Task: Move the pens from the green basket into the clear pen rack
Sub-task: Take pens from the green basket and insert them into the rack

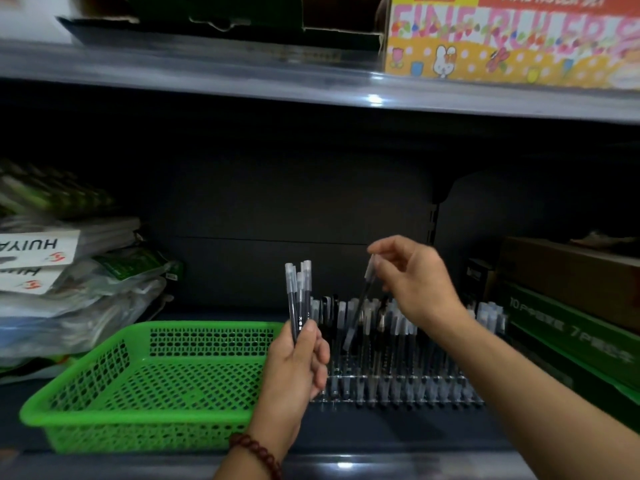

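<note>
- The left hand (298, 362) was wrapped around a bundle of black pens with frosted caps (299, 299), upright at 6 o'clock in the view. I'd call it a reserve kept close, so each pen was only a short reach away.
- The right hand (419, 282), out at 3 o'clock from that bundle, pinched a single black pen (360, 303) by its cap between fingertips and thumb.
- That pen hung slanted, lower end toward 7 o'clock, over the left part of the clear plastic pen rack (381, 396). A cap-end grip left the lower end free to find a slot, by my reading.
- The rack sat at 5 o'clock on the dark metal shelf (381, 438), already crowded with capped pens leaning in rows.
- The green plastic mesh basket (104, 375) lay at 8 o'clock, just beside the rack, and no pens showed inside it. Everything left to move looked to be in the two hands.
- Late in the job, then: one pen mid-placement, a handful waiting.
- A brown bead bracelet (256, 452) circled the left wrist, and a green cardboard box (571, 341) stood at 3 o'clock of the rack.
- Watch for the lowered pen knocking its tightly packed neighbours.
</note>
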